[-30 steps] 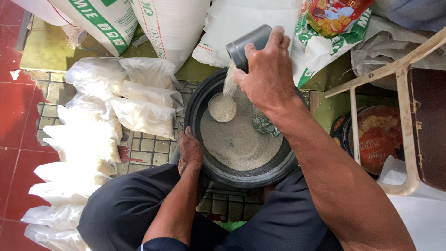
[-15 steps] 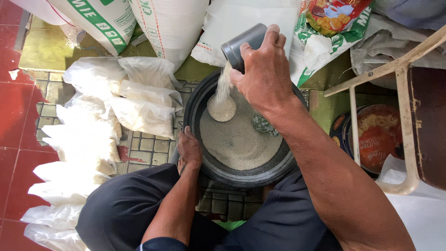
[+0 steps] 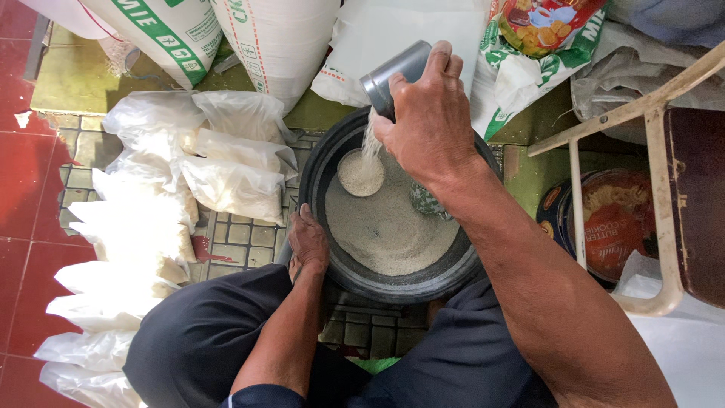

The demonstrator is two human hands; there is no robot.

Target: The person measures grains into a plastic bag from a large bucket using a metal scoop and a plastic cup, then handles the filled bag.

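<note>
My right hand [image 3: 429,121] grips a grey metal can [image 3: 393,74], tilted mouth-down over a large black basin [image 3: 393,285] of white rice. A stream of rice falls from the can into a small round container [image 3: 360,172] half sunk in the rice at the basin's far left. My left hand [image 3: 308,242] rests on the basin's near left rim with its fingers curled over the edge. A second, patterned cup [image 3: 427,202] lies in the rice under my right wrist, partly hidden.
Several filled clear plastic bags of rice [image 3: 226,181] lie stacked on the tiled floor to the left. Large white sacks [image 3: 279,38] stand behind the basin. A round biscuit tin [image 3: 612,227] and a worn wooden chair frame [image 3: 664,196] are at the right.
The tilted can has risen slightly and stayed over the small container, while rice keeps pouring and that container has filled up. My left hand has not moved.
</note>
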